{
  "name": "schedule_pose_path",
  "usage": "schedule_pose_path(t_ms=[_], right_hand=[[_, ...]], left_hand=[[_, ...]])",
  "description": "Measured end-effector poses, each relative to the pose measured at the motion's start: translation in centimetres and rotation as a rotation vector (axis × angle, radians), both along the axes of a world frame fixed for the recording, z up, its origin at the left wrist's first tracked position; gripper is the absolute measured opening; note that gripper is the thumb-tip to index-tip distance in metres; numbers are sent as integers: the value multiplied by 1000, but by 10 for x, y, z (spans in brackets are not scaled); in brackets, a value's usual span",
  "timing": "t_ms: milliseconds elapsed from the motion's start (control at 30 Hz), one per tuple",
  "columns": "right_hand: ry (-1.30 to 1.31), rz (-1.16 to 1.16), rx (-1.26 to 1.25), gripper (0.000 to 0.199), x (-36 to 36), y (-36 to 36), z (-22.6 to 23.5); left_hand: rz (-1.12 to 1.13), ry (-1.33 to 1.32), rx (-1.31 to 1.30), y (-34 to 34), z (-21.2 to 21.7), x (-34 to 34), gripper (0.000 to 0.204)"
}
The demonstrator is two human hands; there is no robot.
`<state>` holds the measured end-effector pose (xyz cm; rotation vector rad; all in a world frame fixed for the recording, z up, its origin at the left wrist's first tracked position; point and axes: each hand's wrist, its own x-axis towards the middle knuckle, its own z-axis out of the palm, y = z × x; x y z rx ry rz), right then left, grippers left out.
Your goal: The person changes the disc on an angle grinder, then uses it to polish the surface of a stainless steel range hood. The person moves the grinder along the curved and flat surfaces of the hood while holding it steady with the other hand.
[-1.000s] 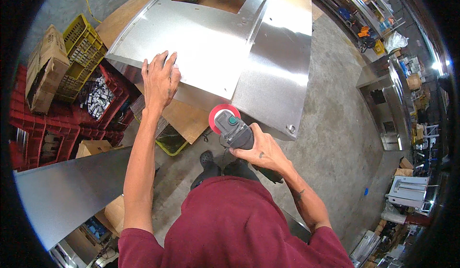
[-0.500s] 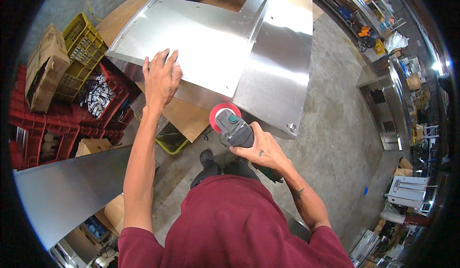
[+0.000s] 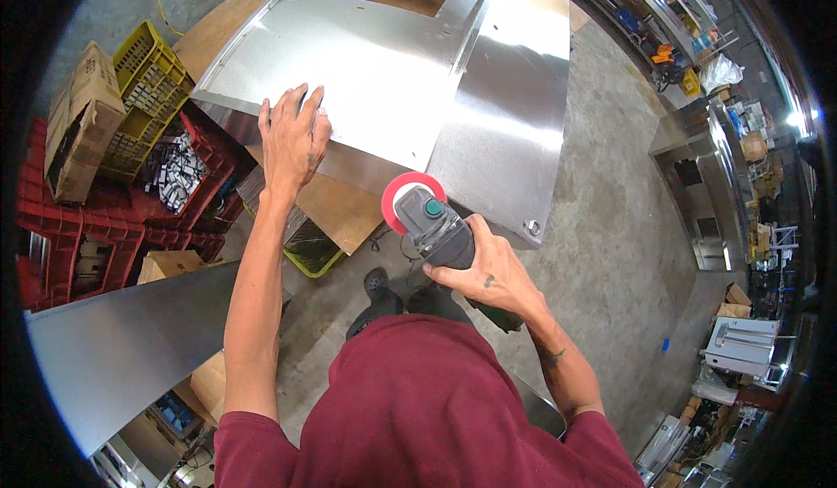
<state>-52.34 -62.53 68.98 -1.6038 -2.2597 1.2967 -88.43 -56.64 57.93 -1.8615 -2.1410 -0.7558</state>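
My right hand [image 3: 490, 266] is wrapped round an angle grinder [image 3: 436, 231], a grey and black tool with a green button. Its red-rimmed disc [image 3: 386, 204] is at the near edge of a shiny sheet-metal panel [image 3: 349, 69]; whether it touches the metal I cannot tell. My left hand [image 3: 295, 143] lies open on the panel's near left edge, fingers spread on the surface. A second brushed metal piece [image 3: 506, 122] adjoins the panel on the right, with a small round hole near its corner. A rectangular opening shows in the panel's far part.
Red crates [image 3: 83, 226], one full of small metal parts [image 3: 181, 174], stand at left beside a yellow crate [image 3: 148, 78] and a cardboard box [image 3: 85, 126]. A metal sheet [image 3: 131, 331] lies nearer. Further right, another metal cabinet [image 3: 693, 178] stands on the concrete floor [image 3: 610, 252].
My right hand has shifted slightly right with the grinder, and the disc has turned and moved a little up along the edge. My left hand stays nearly in place.
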Motion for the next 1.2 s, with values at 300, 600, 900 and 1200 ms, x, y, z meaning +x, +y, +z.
schedule_pose_path(t_ms=[300,600,900,1200], right_hand=[[-36,3,-29,79,3,3,-19],[7,7,23,77,2,1,-20],[-35,15,-9,80,0,4,-11],[-39,-15,-59,80,2,2,-21]], left_hand=[[-2,2,-10,-1,4,2,50],[1,8,-4,-2,2,1,50],[0,8,-8,-2,3,-1,52],[-5,-4,-20,-4,9,4,52]])
